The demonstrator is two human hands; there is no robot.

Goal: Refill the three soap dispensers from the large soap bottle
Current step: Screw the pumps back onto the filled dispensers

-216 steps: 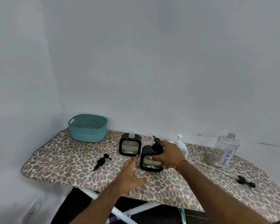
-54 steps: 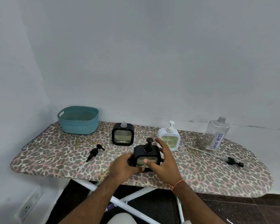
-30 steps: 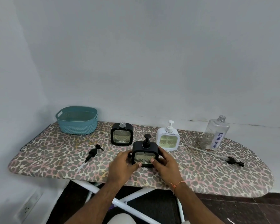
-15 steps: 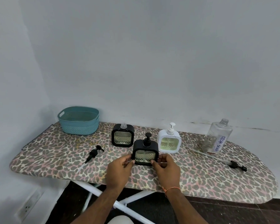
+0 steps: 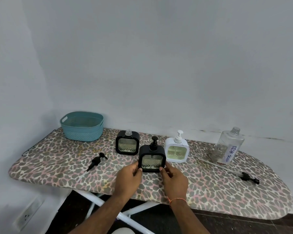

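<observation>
A black soap dispenser (image 5: 151, 159) with its pump fitted stands upright on the leopard-print ironing board (image 5: 57, 159). My left hand (image 5: 128, 176) pinches its lower left corner and my right hand (image 5: 173, 178) its lower right corner. Behind it to the left stands a second black dispenser (image 5: 127, 144) with a bare open neck. A white dispenser (image 5: 176, 150) with a white pump stands behind to the right. The large clear bottle (image 5: 229, 147) labelled DISH SOAP stands uncapped at the far right, nearly empty.
A loose black pump (image 5: 98, 160) with its tube lies left of the dispensers. Another black pump with a long tube (image 5: 249, 176) lies at the right, in front of the big bottle. A teal basket (image 5: 82, 126) sits at the back left corner against the wall.
The black dispenser with the pump went from tilted in my hands to upright on the board. My fingers slid down to its lower corners.
</observation>
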